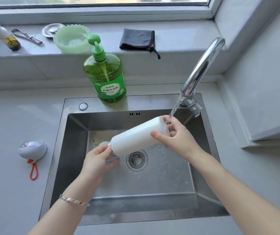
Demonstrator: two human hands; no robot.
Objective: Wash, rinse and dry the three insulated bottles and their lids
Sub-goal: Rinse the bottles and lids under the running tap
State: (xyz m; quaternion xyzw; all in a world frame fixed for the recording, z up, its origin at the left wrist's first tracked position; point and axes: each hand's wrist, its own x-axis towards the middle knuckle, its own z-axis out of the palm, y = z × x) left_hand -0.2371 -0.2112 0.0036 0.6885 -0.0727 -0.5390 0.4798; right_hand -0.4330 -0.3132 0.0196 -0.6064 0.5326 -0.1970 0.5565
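Both hands hold one white insulated bottle (138,137) over the steel sink (78,126). Curled around the metal neck, the left hand (96,162) has its fingers closed on the mouth end, which points down and toward the person's left. At the upper end, the right hand (174,135) grips the base, thumb across the near side of the body and fingers wrapped behind the bottom. So the bottle lies tilted between the two hands, base raised to the right, mouth lowered to the left.

Its body is plain matte white, smooth and unmarked, with a narrow silver collar just where the left fingers close. No lid sits on it. Water (174,111) runs from the chrome faucet (202,65) above the right hand and lands on the base of the bottle, right at the right fingertips.

Below the bottle, between the hands, is the round drain strainer (137,159), with wet streaks around it. Just beyond the left hand, a pale round shape (102,144) rests on the sink floor; the knuckles cover part of it and what it is cannot be made out. Whether the bottle's opening is blocked by the left palm cannot be told either, as the hand hides it. A bracelet (73,200) circles the left wrist.

Farther left of the left hand, on the counter, lies a grey lid (32,149) with a red loop.
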